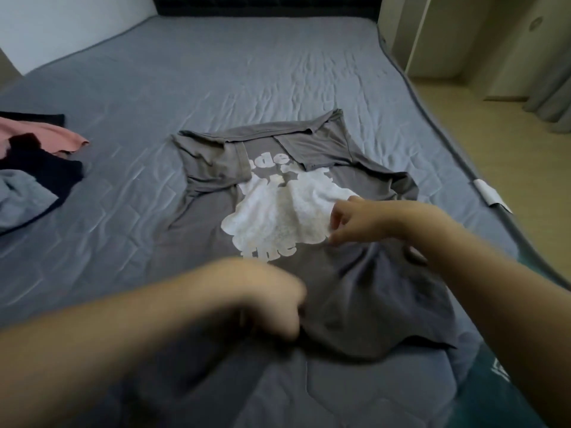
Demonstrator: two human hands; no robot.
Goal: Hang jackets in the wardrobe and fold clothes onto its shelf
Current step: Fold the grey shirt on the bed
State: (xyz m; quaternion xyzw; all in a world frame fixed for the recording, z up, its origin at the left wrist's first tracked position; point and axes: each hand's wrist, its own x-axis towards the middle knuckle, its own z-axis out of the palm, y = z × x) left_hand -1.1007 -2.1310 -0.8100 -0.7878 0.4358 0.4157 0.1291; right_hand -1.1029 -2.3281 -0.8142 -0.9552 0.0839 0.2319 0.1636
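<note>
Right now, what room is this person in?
Probably a bedroom. A big bed with a dark headboard fills the view, a T-shirt lies spread on it, and more clothes are piled at its left edge.

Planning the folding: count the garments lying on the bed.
5, perhaps more hidden in the pile. The grey printed T-shirt lies mid-bed. At the left edge are four heaped together: a pink garment, two dark garments, and a light blue-grey garment.
</note>
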